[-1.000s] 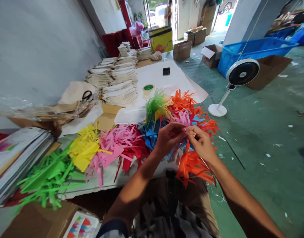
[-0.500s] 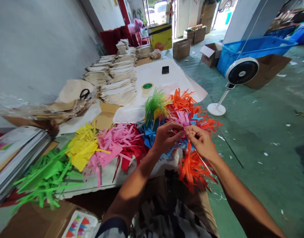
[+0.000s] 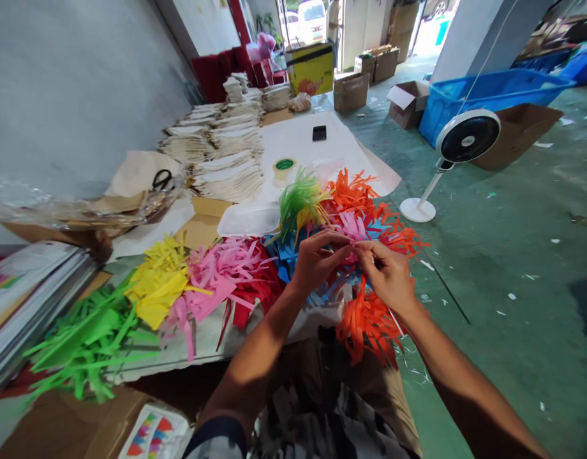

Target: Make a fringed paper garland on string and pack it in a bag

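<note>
My left hand [image 3: 319, 258] and my right hand [image 3: 388, 274] meet fingertip to fingertip, both closed in a pinch. An orange paper tassel [image 3: 367, 325] hangs beneath them over my lap, its narrow top running up into the pinched fingers. A thin white string [image 3: 396, 322] trails below my right hand. What exactly lies between the fingertips is mostly hidden. Just beyond the hands are a pink tassel [image 3: 349, 225], another orange tassel [image 3: 351, 191] and a green and yellow one [image 3: 297, 199]. Blue fringed paper [image 3: 288, 255] lies beside my left hand.
Green [image 3: 90, 338], yellow [image 3: 160, 280], pink [image 3: 221, 274] and red fringed paper [image 3: 267, 287] line the table's front edge. Behind are a clear plastic tray [image 3: 248, 220], tape roll [image 3: 284, 167], phone [image 3: 319, 133], scissors [image 3: 162, 180] and paper stacks [image 3: 231, 159]. A fan [image 3: 468, 140] stands right.
The hanging orange tassel has swung slightly left and up. My right hand has turned a little, its fingers closer against the left fingertips. The left hand has hardly moved.
</note>
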The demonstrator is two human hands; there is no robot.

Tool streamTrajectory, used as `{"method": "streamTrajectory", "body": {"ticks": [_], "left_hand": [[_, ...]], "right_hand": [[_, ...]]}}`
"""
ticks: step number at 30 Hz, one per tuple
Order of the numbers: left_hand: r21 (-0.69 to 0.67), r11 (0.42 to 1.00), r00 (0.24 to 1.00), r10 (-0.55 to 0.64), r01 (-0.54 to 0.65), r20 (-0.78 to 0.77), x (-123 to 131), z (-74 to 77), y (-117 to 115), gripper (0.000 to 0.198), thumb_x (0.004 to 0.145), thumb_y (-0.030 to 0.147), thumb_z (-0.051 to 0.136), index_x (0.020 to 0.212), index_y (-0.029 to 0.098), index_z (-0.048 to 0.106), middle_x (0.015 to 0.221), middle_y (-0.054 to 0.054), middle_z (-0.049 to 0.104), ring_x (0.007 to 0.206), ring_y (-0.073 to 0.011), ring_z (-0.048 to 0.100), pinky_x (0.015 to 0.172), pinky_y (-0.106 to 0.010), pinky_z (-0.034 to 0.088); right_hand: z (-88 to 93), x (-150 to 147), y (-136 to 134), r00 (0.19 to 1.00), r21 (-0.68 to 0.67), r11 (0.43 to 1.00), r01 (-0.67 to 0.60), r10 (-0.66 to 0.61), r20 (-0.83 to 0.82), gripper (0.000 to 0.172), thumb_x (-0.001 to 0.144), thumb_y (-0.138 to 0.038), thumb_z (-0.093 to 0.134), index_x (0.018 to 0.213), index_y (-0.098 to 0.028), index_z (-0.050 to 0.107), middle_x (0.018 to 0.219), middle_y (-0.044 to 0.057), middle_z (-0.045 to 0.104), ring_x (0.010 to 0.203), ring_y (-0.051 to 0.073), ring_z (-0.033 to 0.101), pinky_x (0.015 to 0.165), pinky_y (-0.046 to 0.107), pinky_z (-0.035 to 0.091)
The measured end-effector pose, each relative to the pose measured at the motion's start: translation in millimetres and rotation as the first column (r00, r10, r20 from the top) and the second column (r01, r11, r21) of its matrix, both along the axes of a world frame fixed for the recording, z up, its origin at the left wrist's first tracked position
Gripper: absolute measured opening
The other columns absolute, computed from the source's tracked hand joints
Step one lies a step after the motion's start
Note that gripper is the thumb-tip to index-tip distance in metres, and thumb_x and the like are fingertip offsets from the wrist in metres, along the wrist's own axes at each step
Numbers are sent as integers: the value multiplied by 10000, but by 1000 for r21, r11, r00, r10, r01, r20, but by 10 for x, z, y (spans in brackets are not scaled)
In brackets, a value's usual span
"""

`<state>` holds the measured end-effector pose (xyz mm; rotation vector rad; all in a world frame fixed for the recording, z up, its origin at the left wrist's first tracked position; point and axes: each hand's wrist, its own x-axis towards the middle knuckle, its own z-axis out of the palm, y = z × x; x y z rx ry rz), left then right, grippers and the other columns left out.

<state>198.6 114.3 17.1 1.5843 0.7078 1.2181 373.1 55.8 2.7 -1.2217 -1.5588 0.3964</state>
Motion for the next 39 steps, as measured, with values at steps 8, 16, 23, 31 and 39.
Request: {"method": "streamTrajectory", "body": {"ticks": [8,16,23,31,39], "left_hand": [[105,994,998,44,-39,-46,2,11,35,179,852,338,857,915,176,815,917,-66,764,820,-154,706,617,-207,577],[201,979,992,7,19,-128,-23,74,89,160,880,352,826,869,192,825,885,-77,784,827,-174,709,670,-258,573],[106,993,984,-25,45,-178,25,120,11,202,922,375,744,892,178,713,889,-44,659,766,-129,607,493,-160,422],[-141,983,992,-112,119,58,152,9,74,367,826,476,825,847,179,611,816,1,620,676,-96,571,587,-200,487],[-240,967,994,-65,84,88,156,-81,153,349,803,442,839,866,184,614,784,21,661,664,-98,623,653,-231,526]], "right_hand": [[-5,-4,-20,996,84,996,19,-26,89,205,1049,-290,590,1147,-194,742,679,-40,580,573,120,530,581,245,406],[-17,0,-24,996,27,999,44,-46,74,216,1056,-336,569,1069,-210,745,666,-28,565,572,135,519,595,269,414],[10,-56,-25,992,10,994,112,-112,62,233,1070,-356,551,1026,-211,728,668,-37,532,578,124,482,595,274,388],[29,-19,-51,998,-44,997,61,-62,-13,258,1085,-369,536,1248,-232,682,703,-38,522,603,144,491,620,314,399],[-16,21,-131,996,-1,997,-80,80,-39,504,1083,-348,539,1575,-295,444,679,-56,422,569,169,431,586,351,388]]}}
